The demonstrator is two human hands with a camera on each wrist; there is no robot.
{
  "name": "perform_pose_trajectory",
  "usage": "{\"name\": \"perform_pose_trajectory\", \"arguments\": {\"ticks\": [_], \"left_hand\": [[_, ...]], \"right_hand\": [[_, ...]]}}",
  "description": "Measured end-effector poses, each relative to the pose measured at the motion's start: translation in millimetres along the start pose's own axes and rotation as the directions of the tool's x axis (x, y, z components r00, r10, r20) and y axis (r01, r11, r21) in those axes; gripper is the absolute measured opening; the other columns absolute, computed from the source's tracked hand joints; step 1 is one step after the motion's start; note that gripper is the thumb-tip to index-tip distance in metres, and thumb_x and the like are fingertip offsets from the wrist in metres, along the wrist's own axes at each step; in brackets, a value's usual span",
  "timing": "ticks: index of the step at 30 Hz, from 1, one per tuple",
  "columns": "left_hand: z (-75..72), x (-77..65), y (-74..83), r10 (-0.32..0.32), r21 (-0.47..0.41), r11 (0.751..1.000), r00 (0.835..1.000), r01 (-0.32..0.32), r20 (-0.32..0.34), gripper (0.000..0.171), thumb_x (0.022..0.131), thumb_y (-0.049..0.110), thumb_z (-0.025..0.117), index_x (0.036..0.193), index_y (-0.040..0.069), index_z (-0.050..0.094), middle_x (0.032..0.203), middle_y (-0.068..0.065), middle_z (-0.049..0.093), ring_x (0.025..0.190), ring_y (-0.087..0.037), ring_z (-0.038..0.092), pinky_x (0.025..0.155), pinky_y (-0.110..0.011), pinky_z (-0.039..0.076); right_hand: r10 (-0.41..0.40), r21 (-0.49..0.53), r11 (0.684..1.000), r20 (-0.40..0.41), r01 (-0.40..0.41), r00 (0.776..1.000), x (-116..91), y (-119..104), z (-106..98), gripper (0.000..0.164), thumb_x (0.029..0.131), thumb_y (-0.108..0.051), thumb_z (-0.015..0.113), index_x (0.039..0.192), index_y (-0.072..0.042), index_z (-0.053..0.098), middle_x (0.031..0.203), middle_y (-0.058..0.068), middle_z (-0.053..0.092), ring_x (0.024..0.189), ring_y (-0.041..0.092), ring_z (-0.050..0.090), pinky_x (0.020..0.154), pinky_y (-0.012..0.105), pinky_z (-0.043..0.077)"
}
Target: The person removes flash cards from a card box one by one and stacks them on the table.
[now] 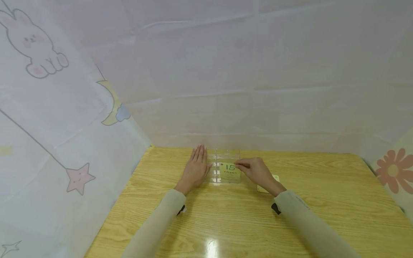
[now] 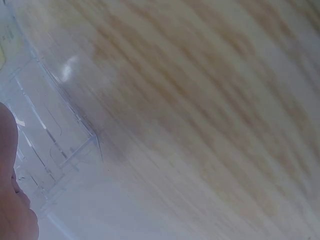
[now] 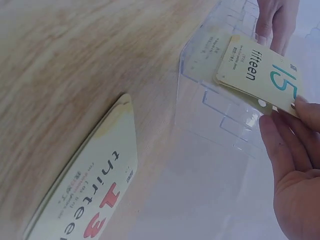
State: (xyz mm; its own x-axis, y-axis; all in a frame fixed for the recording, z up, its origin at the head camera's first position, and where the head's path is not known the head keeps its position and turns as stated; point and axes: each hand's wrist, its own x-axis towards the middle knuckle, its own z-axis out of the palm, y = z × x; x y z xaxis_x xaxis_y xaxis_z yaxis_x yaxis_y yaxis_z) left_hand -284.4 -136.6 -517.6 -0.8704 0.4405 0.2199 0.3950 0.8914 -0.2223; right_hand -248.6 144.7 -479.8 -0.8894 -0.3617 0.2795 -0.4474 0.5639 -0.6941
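Observation:
A flat clear plastic holder [image 1: 212,176] with raised ledges lies on the table near the back. Along its left side rests my left hand [image 1: 196,167], its fingers straight and pointing away; part of it shows at the edge of the left wrist view. Between thumb and fingertips, my right hand [image 1: 256,171] pinches the right edge of a pale yellow card [image 3: 260,72] reading "15 fifteen". This card is tilted over the holder, and the right wrist view shows another card edge beneath it. Whether that lower one is also gripped, I cannot tell.
A small stack of cards [image 3: 100,175], topped by one reading "13 thirteen", lies on the wooden table [image 1: 206,215], partly under my right forearm in the head view. Pale printed sheets [image 1: 206,89] rise behind the table and at its sides.

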Motion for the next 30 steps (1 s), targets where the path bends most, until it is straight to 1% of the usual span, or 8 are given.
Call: {"name": "perform_pose_trajectory", "arguments": {"ticks": [3, 6, 9, 12, 15, 20, 24, 30], "left_hand": [[0.3, 0.5, -0.2, 0.0, -0.003, 1.0, 1.0, 0.0, 0.001, 0.074, 0.114, 0.045, 0.037, 0.164, -0.008, 0.022, 0.174, -0.026, 0.02, 0.164, -0.038, 0.021, 0.136, -0.049, 0.019], [0.7, 0.5, -0.5, 0.002, 0.004, 1.0, 1.0, -0.002, 0.001, 0.074, 0.114, 0.045, 0.035, 0.164, -0.008, 0.021, 0.174, -0.026, 0.02, 0.164, -0.038, 0.022, 0.136, -0.048, 0.019], [1.1, 0.4, -0.9, 0.005, 0.014, 1.0, 1.0, -0.005, -0.001, 0.074, 0.114, 0.046, 0.033, 0.164, -0.007, 0.02, 0.174, -0.026, 0.02, 0.164, -0.038, 0.022, 0.136, -0.048, 0.019], [0.5, -0.2, -1.2, 0.008, 0.019, 1.0, 1.0, -0.008, -0.001, 0.075, 0.115, 0.046, 0.031, 0.165, -0.008, 0.018, 0.174, -0.026, 0.02, 0.164, -0.038, 0.022, 0.136, -0.048, 0.019], [-0.3, -1.0, -1.4, 0.01, 0.024, 1.0, 1.0, -0.01, 0.007, 0.075, 0.115, 0.046, 0.028, 0.165, -0.008, 0.014, 0.174, -0.026, 0.019, 0.164, -0.038, 0.02, 0.137, -0.048, 0.017], [1.1, -1.3, -2.1, 0.007, 0.021, 1.0, 1.0, -0.007, 0.007, 0.074, 0.115, 0.047, 0.027, 0.165, -0.007, 0.018, 0.174, -0.026, 0.019, 0.165, -0.037, 0.019, 0.136, -0.048, 0.019], [1.6, -1.6, -1.5, 0.006, 0.021, 1.0, 1.0, -0.006, 0.0, 0.074, 0.114, 0.047, 0.03, 0.164, -0.007, 0.021, 0.174, -0.026, 0.021, 0.164, -0.038, 0.022, 0.136, -0.048, 0.021], [-1.0, -1.5, -0.7, 0.011, 0.015, 1.0, 1.0, -0.011, 0.0, 0.074, 0.115, 0.046, 0.03, 0.165, -0.007, 0.017, 0.174, -0.026, 0.02, 0.164, -0.038, 0.02, 0.136, -0.048, 0.018]], "right_hand": [[0.03, 0.027, 0.999, -0.017, -0.03, 0.999, -0.3, 0.5, -1.1, 0.024, 0.1, -0.017, 0.072, 0.12, -0.007, 0.08, 0.118, 0.015, 0.08, 0.102, 0.027, 0.08, 0.083, 0.034, 0.067], [0.053, 0.037, 0.998, -0.032, -0.052, 0.998, -1.2, 1.9, -1.5, 0.022, 0.099, -0.021, 0.074, 0.116, -0.011, 0.082, 0.116, 0.013, 0.081, 0.1, 0.025, 0.08, 0.084, 0.038, 0.067], [0.053, 0.035, 0.998, -0.039, -0.052, 0.998, -1.5, 2.9, -1.5, 0.021, 0.098, -0.024, 0.075, 0.115, -0.013, 0.083, 0.116, 0.012, 0.081, 0.099, 0.025, 0.08, 0.084, 0.041, 0.067], [0.03, 0.024, 0.999, -0.035, -0.03, 0.999, -1.2, 3.8, -0.8, 0.02, 0.099, -0.022, 0.074, 0.115, -0.012, 0.082, 0.117, 0.013, 0.081, 0.099, 0.025, 0.08, 0.085, 0.041, 0.067], [-0.02, -0.001, 1.0, -0.032, 0.02, 0.999, -1.3, 4.4, 0.7, 0.021, 0.101, -0.017, 0.071, 0.117, -0.009, 0.08, 0.116, 0.013, 0.08, 0.099, 0.025, 0.08, 0.084, 0.038, 0.067], [-0.088, -0.044, 0.995, -0.043, 0.087, 0.995, -1.2, 2.8, 3.1, 0.02, 0.103, -0.015, 0.068, 0.117, -0.006, 0.079, 0.11, 0.011, 0.082, 0.095, 0.023, 0.08, 0.082, 0.037, 0.067], [-0.094, -0.054, 0.994, -0.044, 0.092, 0.995, 0.0, 3.3, 4.6, 0.018, 0.103, -0.015, 0.068, 0.116, -0.009, 0.078, 0.109, 0.009, 0.082, 0.098, 0.024, 0.08, 0.084, 0.039, 0.067], [-0.106, -0.046, 0.994, -0.07, 0.103, 0.992, 2.3, 1.3, 3.0, 0.017, 0.103, -0.015, 0.068, 0.115, -0.007, 0.078, 0.108, 0.008, 0.082, 0.101, 0.027, 0.08, 0.088, 0.041, 0.066]]}}
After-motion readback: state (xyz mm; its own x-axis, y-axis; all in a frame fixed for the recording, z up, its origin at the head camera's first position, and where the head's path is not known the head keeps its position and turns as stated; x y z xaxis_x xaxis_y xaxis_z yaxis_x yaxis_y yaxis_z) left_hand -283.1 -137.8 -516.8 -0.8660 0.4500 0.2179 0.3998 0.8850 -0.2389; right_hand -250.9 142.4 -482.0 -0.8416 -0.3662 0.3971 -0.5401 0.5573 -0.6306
